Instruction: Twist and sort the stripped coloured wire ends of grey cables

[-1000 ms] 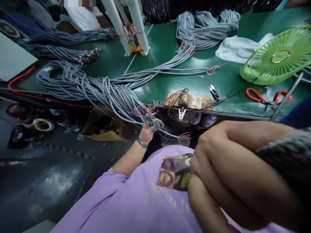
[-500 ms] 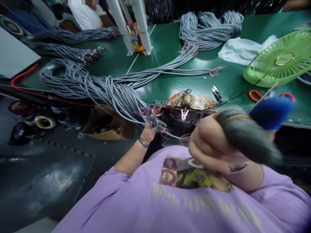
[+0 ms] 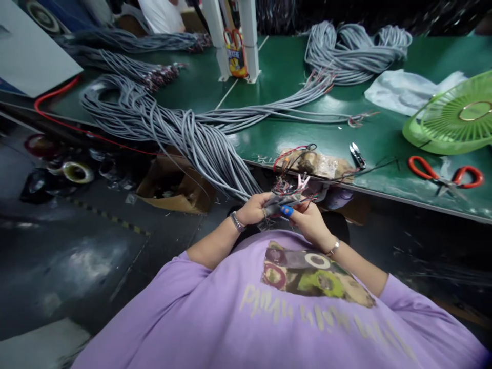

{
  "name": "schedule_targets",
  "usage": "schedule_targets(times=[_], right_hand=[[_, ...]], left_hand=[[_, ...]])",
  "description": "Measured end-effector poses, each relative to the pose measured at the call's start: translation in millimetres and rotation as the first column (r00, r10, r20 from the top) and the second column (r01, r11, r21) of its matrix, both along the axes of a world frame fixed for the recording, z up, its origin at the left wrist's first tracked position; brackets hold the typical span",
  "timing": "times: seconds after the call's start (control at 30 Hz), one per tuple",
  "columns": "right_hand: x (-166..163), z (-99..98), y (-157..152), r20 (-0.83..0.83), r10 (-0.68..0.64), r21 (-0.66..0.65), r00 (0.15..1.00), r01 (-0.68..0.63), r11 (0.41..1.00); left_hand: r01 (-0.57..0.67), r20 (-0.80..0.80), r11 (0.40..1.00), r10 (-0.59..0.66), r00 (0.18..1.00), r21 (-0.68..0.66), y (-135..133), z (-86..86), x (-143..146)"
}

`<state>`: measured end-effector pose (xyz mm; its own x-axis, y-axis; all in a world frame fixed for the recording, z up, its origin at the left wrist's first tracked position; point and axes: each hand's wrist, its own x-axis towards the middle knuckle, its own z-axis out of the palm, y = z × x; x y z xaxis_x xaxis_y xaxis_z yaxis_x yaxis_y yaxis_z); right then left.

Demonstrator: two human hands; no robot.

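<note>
A thick bundle of grey cables (image 3: 215, 148) hangs over the table's front edge toward my lap. My left hand (image 3: 254, 209) is closed around the cables close to their stripped ends, where thin coloured wires (image 3: 284, 185) fan out. Just to its right, my right hand (image 3: 313, 223) pinches the cable ends, its thumb wearing a blue cover (image 3: 286, 210). Its other fingers are partly hidden behind the wires. A pink clip (image 3: 303, 181) shows right behind the wire ends.
Orange-handled scissors (image 3: 463, 177), small snips (image 3: 357, 155) and a green fan (image 3: 453, 115) are on the green table (image 3: 388, 177) at right. More cable coils (image 3: 355, 54) lie farther back. A cardboard box (image 3: 172, 192) stands below on the left.
My right hand has come down from close to the camera to the cable ends beside my left hand. The view has shifted, and the scissors now show in full.
</note>
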<state>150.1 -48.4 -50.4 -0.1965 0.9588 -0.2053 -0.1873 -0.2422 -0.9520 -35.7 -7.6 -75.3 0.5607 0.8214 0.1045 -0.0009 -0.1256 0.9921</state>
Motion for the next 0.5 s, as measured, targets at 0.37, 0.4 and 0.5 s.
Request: schedule_targets(times=[0.37,0.4,0.5], right_hand=[[-4,-1.4,8,-0.06,-0.033,-0.013,0.998,0.032,0.999],[-5,-0.9,8,-0.062,-0.017,-0.011,0.998,0.016,1.0],[-6,-1.1,9,-0.056,-0.005,-0.016,0.998,0.005,1.0]], left_hand=[[-0.07,0.131,0.995,0.08,0.988,-0.076,-2,5.6,-4],[-0.004,0.097,0.997,0.011,0.995,-0.075,-2,7.6,-3],[0.007,0.048,0.997,-0.003,0.999,-0.072,-3,11.8,0]])
